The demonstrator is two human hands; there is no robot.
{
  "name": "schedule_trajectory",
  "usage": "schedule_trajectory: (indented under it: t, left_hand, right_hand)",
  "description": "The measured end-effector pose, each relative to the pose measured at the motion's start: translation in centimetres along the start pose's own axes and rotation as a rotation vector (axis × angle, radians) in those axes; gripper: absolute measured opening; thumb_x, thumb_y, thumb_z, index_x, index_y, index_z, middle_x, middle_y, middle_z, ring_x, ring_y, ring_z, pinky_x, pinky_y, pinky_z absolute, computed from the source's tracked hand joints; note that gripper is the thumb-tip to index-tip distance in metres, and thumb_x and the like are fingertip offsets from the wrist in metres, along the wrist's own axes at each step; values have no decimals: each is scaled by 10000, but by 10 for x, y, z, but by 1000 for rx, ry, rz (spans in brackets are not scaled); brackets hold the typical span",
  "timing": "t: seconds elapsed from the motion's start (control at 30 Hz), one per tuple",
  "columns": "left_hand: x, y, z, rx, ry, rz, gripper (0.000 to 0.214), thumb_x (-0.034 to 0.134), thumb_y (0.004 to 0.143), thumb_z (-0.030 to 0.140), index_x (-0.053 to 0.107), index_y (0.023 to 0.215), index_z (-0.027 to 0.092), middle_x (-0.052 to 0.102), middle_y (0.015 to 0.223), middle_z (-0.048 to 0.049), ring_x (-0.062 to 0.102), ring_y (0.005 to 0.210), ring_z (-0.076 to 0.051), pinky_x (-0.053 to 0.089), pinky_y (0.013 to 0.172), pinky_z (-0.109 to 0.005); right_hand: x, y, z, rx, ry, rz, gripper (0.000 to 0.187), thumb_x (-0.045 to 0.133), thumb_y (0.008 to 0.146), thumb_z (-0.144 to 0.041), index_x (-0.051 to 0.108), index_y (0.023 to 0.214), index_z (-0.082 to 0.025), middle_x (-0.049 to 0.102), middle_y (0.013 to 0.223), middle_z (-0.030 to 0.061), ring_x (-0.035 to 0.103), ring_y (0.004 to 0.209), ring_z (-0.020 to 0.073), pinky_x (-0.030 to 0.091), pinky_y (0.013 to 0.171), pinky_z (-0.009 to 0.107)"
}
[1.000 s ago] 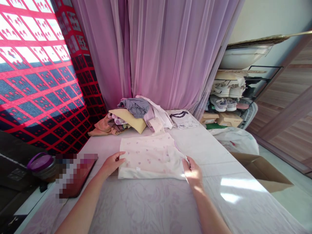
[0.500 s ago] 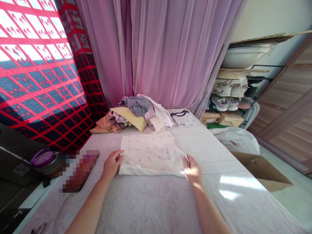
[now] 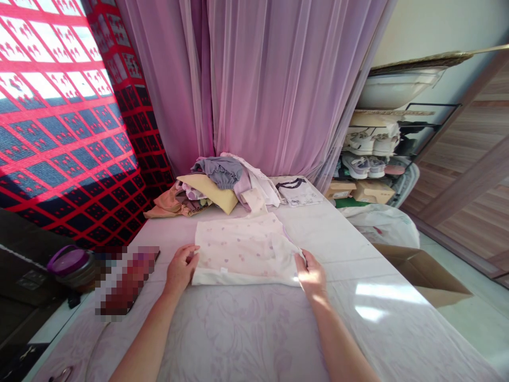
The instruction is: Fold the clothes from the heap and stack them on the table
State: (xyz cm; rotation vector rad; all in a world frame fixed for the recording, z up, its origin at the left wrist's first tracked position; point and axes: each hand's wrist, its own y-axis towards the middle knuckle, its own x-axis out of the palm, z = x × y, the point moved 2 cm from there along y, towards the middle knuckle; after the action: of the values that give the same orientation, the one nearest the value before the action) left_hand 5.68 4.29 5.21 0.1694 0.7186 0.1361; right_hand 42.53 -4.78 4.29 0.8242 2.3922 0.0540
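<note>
A pale garment [image 3: 238,246] with small dots lies spread on the bed [image 3: 254,334], one narrow sleeve-like part reaching toward the clothes behind it. A whitish band runs along its near edge, where a small white tag shows. My left hand [image 3: 182,265] pinches the garment's left edge between thumb and fingers. On the opposite side my right hand [image 3: 312,271] grips the right edge near the front corner, its thumb on top and the other fingers partly hidden.
A heap of clothes [image 3: 210,185] lies at the back, beside a folded white shirt [image 3: 299,192] with dark neck trim. Left of my arm is a blurred phone-like object [image 3: 129,286], near a purple-lidded jar [image 3: 71,265]. An open cardboard box [image 3: 421,273] stands on the floor at right.
Both hands keep their places on the garment's side edges. The whole view has shifted very slightly; nothing else has visibly moved.
</note>
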Motion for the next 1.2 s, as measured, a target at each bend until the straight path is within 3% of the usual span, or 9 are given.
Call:
schedule_trajectory:
  t: [0.8, 0.93, 1.07, 1.13, 1.2]
  left_hand:
    - [0, 0, 3, 16, 26, 21, 308, 517, 742, 386, 688, 940, 222, 634, 1140, -40, 591, 625, -119, 512, 707, -276]
    - [0, 0, 0, 12, -1, 27, 330, 516, 729, 412, 689, 933, 218, 642, 1143, -43, 596, 641, -129, 516, 699, -286]
    - [-4, 13, -7, -117, -96, -49, 424, 507, 744, 455, 661, 1041, 196, 701, 926, -35, 631, 663, -160, 515, 582, -261]
    - [-10, 29, -10, -192, -92, -109, 478, 485, 765, 464, 634, 1118, 178, 675, 722, -11, 640, 624, -174, 486, 502, -245]
    - [-16, 52, -13, -188, -5, -138, 504, 465, 783, 467, 617, 1165, 174, 641, 632, 8, 640, 588, -179, 483, 499, -252]
  right_hand:
    - [-2, -2, -5, 6, 75, 11, 529, 465, 811, -516, 627, 1129, -126, 694, 796, 111, 632, 739, 251, 470, 674, 326]
    - [-2, -2, 4, 30, 153, 73, 530, 458, 812, -546, 631, 1094, -132, 701, 861, 112, 633, 758, 234, 488, 697, 326]
    - [-14, 22, 8, 42, 74, 172, 479, 448, 784, -526, 670, 1009, -166, 702, 967, 113, 645, 825, 225, 489, 767, 333]
    - [-18, 46, -5, 18, -34, 119, 405, 450, 788, -469, 692, 962, -194, 709, 980, 95, 647, 853, 221, 478, 793, 331]
    - [-15, 75, -28, -25, -124, -14, 326, 463, 800, -402, 703, 935, -227, 719, 981, 60, 652, 861, 213, 468, 795, 322]
